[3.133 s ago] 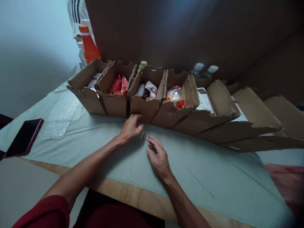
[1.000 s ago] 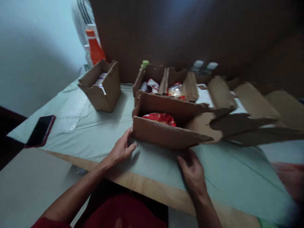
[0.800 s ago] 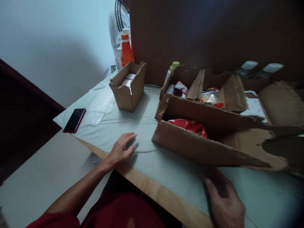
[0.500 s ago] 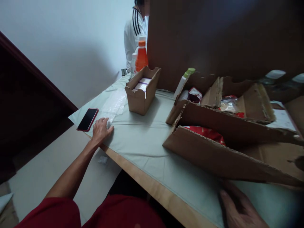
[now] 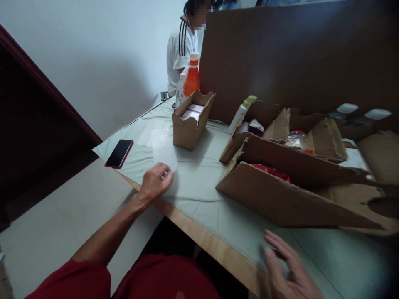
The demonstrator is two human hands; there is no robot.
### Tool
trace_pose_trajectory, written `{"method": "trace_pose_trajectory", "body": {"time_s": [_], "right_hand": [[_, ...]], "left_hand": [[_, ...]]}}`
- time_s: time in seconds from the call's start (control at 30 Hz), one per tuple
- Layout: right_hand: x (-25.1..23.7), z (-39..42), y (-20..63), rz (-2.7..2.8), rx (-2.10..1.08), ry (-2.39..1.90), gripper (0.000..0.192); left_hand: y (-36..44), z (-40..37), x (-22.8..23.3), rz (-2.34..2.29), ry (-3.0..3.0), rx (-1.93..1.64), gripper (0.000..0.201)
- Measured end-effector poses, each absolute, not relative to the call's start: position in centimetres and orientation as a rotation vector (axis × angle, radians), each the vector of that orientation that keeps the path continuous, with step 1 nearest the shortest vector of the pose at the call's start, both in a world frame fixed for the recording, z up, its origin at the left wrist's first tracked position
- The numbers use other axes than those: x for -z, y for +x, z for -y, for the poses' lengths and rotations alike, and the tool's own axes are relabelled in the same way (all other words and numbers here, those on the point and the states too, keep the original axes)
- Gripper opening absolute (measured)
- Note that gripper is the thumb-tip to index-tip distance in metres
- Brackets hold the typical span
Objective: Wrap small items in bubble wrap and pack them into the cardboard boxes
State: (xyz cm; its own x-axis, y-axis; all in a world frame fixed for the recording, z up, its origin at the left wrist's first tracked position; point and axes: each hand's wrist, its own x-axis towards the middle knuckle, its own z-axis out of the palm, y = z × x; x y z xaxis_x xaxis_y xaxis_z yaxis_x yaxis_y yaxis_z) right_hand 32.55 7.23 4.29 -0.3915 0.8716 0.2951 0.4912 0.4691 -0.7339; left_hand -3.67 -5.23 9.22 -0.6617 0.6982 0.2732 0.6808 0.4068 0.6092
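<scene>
My left hand is near the table's front edge, fingers pinched on a clear bubble wrap sheet that lifts off the green cloth. My right hand hovers low over the cloth at the near right, fingers spread and holding nothing. Between them, slightly farther back, a long cardboard box lies at an angle with a red packet inside. It touches neither hand.
A small cardboard box with white packs stands farther back. A red-cased phone and more clear wrap lie left. Behind are an orange bottle, a green-capped bottle, more filled boxes, a brown board and a person in a striped white shirt.
The box with the red packet was pulled out of the row toward me. My left hand reached left to the wrap by the phone and came back with a sheet. My right hand let go of the box.
</scene>
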Motion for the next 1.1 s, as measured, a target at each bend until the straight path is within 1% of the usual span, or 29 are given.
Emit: {"method": "trace_pose_trajectory", "body": {"time_s": [0.07, 0.13, 0.2, 0.23, 0.27, 0.33, 0.37, 0.43, 0.5, 0.57, 0.67, 0.73, 0.8, 0.83, 0.93, 1.03, 1.1], "right_hand": [[-4.7, -5.3, 30.4, 2.097, -1.014, -1.061, 0.042], [-4.6, -4.0, 28.5, 2.097, -1.334, -0.976, 0.067], [-4.3, -3.4, 27.4, 2.043, -1.5, -0.967, 0.089], [-4.1, -3.4, 27.1, 2.004, -1.502, -1.018, 0.094], [-3.9, -3.6, 27.1, 1.957, -1.46, -1.097, 0.093], [-3.8, -4.5, 27.6, 1.863, -1.334, -1.245, 0.077], [-3.9, -5.1, 28.1, 1.83, -1.288, -1.286, 0.069], [-4.2, -6.5, 29.6, 1.825, -1.251, -1.322, 0.059], [-4.6, -8.0, 31.8, 1.859, -1.2, -1.356, 0.057], [-5.0, -9.5, 34.3, 1.907, -1.071, -1.423, 0.058], [-5.2, -11.2, 38.0, 1.99, -0.725, -1.589, 0.059], [-5.3, -11.7, 39.4, 1.999, -0.445, -1.631, 0.056], [-5.4, -11.3, 39.2, 2.01, -0.241, -1.541, 0.045], [-5.5, -10.8, 38.2, 2.056, -0.208, -1.454, 0.04], [-5.5, -8.5, 32.5, 2.349, -0.336, -1.062, 0.03], [-5.1, -6.7, 26.1, 2.637, -0.517, -0.673, 0.031], [-4.4, -6.7, 24.5, 2.739, -0.551, -0.548, 0.031]], "left_hand": [[0.6, 4.3, -8.6, -2.403, 1.321, -1.166, 0.012], [4.8, 3.3, -8.0, -2.206, 1.347, -1.18, 0.013], [8.6, 2.8, -7.5, -1.973, 1.367, -1.196, 0.013], [10.0, 2.7, -7.3, -1.84, 1.37, -1.22, 0.015], [11.2, 2.9, -7.3, -1.716, 1.375, -1.252, 0.019], [12.4, 3.4, -7.3, -1.561, 1.415, -1.321, 0.03], [12.4, 3.8, -7.2, -1.552, 1.458, -1.339, 0.032], [11.8, 4.4, -7.1, -1.638, 1.581, -1.325, 0.029], [10.4, 4.8, -6.8, -1.763, 1.691, -1.293, 0.025], [8.9, 4.7, -6.4, -1.901, 1.776, -1.235, 0.023], [7.2, 4.3, -5.8, -2.046, 1.861, -1.116, 0.02], [6.5, 3.9, -5.8, -2.078, 1.906, -1.075, 0.019], [6.1, 3.3, -5.8, -2.091, 1.957, -1.05, 0.019], [6.0, 3.0, -5.8, -2.096, 1.981, -1.026, 0.02], [5.8, 1.9, -5.6, -2.131, 2.04, -0.891, 0.023], [5.7, 1.0, -4.9, -2.221, 2.071, -0.661, 0.02], [5.4, 0.7, -4.3, -2.258, 2.075, -0.54, 0.018]]}}
